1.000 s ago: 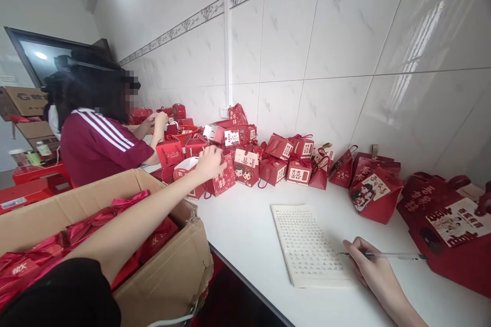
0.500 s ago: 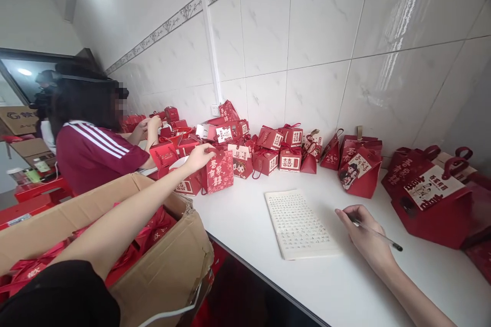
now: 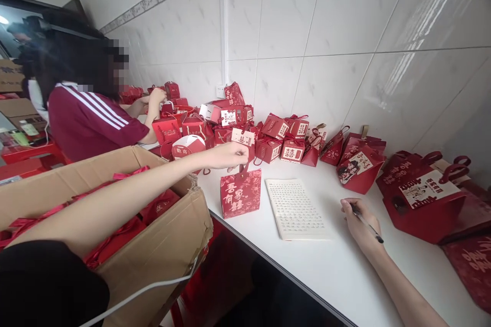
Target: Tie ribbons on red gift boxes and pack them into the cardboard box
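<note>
My left hand (image 3: 230, 156) is closed on the ribbon handle of a red gift box (image 3: 241, 194) with pale lettering. The box stands upright, close above or touching the white table beside the notebook. My right hand (image 3: 362, 219) grips a pen (image 3: 369, 226), its fingers curled and its wrist low over the table. Between the two hands lies an open notebook (image 3: 297, 209), its page covered in rows of handwriting.
Several red gift boxes (image 3: 293, 135) stand along the tiled wall, with larger ones (image 3: 422, 196) at the right. A cardboard carton (image 3: 164, 235) of red boxes sits at the left, a white cable (image 3: 153, 286) across it. A co-worker (image 3: 88, 112) handles boxes beyond.
My left hand has brought the red gift box from the pile toward me and to the right, beside the notebook. My right hand keeps the pen. The view has shifted slightly.
</note>
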Action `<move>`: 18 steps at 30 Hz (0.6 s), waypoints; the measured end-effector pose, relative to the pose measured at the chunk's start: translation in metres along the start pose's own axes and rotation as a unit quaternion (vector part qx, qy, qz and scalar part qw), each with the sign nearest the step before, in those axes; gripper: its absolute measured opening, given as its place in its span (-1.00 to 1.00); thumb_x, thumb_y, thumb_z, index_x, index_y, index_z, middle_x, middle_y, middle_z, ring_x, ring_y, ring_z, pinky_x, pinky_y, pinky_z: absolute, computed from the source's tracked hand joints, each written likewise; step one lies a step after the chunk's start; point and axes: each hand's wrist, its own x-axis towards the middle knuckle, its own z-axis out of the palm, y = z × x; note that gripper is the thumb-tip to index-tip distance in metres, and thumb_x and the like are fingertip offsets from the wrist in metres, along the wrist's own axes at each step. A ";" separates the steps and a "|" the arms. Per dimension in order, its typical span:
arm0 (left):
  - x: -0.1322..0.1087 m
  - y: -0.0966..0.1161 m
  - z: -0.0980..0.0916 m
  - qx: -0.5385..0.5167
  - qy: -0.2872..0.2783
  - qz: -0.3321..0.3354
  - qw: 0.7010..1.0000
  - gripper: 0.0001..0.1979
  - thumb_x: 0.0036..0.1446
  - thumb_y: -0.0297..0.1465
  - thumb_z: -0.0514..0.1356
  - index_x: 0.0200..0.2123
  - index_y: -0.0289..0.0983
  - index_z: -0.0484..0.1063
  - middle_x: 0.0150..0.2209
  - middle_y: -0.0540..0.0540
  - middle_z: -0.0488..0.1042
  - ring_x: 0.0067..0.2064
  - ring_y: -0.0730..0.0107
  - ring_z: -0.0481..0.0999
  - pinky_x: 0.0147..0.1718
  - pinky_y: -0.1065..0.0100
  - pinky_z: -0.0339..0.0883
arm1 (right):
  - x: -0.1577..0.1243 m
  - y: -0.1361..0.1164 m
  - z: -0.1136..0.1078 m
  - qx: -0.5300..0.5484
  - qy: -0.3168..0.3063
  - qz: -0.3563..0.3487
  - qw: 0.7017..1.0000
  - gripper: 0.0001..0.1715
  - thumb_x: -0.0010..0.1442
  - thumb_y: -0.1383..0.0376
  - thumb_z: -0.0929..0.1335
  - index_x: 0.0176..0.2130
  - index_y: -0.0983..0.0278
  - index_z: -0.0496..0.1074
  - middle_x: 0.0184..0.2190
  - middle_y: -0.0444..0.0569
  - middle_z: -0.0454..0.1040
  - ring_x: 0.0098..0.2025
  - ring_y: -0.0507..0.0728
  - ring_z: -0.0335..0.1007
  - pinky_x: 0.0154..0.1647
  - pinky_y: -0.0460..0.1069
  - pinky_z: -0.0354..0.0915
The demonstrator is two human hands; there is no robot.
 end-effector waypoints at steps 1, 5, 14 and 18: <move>0.000 0.002 -0.001 -0.011 -0.024 0.021 0.999 -0.87 -0.03 -0.42 0.06 -0.52 -0.26 0.37 -0.56 0.00 0.41 -0.52 0.44 0.41 -0.50 0.39 0.25 | -0.001 0.000 0.001 -0.004 -0.009 -0.005 1.000 -0.55 0.06 -0.09 0.17 -0.33 0.20 0.28 -0.46 -0.10 0.41 -0.46 0.12 0.34 -0.37 -0.01 0.20; -0.001 0.007 0.000 -0.230 -0.081 0.082 0.966 -0.89 -0.08 -0.45 0.10 -0.58 -0.28 0.37 -0.19 -0.16 0.51 -0.15 0.27 0.48 -0.20 0.25 0.33 | -0.001 0.001 0.002 -0.026 -0.015 -0.020 0.999 -0.55 0.04 -0.08 0.16 -0.35 0.22 0.29 -0.48 -0.08 0.41 -0.49 0.12 0.33 -0.41 -0.02 0.20; -0.006 0.023 0.014 -0.435 -0.052 0.142 0.888 -0.75 0.01 -0.45 0.11 -0.22 -0.31 0.46 -0.11 -0.21 0.49 -0.03 0.18 0.44 0.02 0.08 0.23 | -0.003 0.001 -0.003 -0.045 0.008 -0.123 0.991 -0.54 -0.01 0.01 0.15 -0.29 0.28 0.32 -0.53 -0.05 0.38 -0.55 0.08 0.28 -0.46 -0.03 0.23; 0.000 0.019 0.017 -0.313 0.084 0.145 0.935 -0.66 -0.01 -0.43 0.18 -0.10 -0.29 0.42 -0.08 -0.18 0.45 -0.03 0.23 0.42 0.02 0.08 0.24 | -0.002 0.000 0.004 -0.049 -0.018 -0.140 0.989 -0.56 0.01 0.01 0.14 -0.31 0.27 0.31 -0.56 -0.08 0.36 -0.56 0.08 0.28 -0.44 -0.02 0.24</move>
